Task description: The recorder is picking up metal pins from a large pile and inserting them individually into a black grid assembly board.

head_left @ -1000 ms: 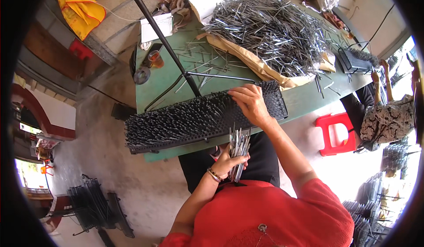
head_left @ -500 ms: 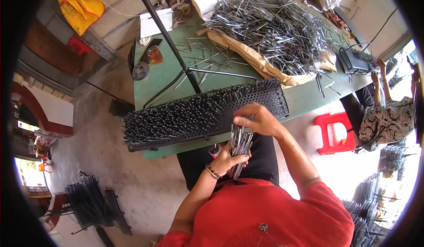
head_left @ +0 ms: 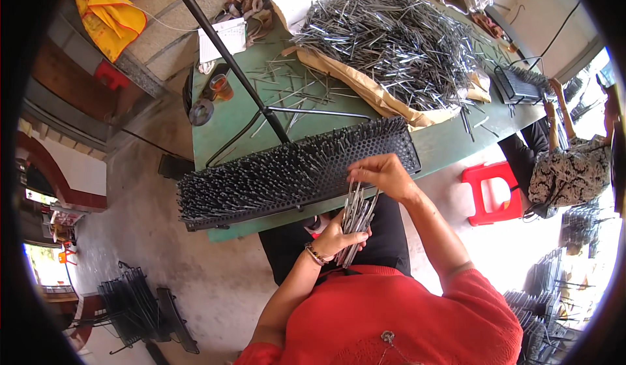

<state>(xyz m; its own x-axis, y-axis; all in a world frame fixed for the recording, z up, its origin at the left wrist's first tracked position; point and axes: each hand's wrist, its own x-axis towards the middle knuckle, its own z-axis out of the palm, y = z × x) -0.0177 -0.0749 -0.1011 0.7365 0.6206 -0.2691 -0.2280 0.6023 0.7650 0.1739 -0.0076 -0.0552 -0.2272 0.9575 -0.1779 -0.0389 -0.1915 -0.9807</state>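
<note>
My left hand (head_left: 335,240), a beaded bracelet at its wrist, is wrapped round an upright bundle of thin metal strips (head_left: 359,213) above my lap. Just over the bundle's top, my right hand (head_left: 390,174) pinches a thin strip (head_left: 351,187) between thumb and fingertips; its lower end runs into the bundle. Beyond my hands, a long black perforated rack (head_left: 385,150) lies along the table's near edge. Upright strips crowd its left and middle holes, while bare holes show toward the right. A black pole (head_left: 225,48) with side braces rises behind it.
On the green table (head_left: 251,127) a big heap of loose strips (head_left: 398,45) lies on brown paper. A cup of reddish drink (head_left: 222,90) and a tape roll (head_left: 201,112) stand at the left. A red stool (head_left: 489,192) and a co-worker's patterned clothing (head_left: 564,176) are at the right.
My right hand has drawn its fingers into a pinch over the bundle, and a strip now shows below them. The whole view has shifted slightly; my left hand keeps its grip.
</note>
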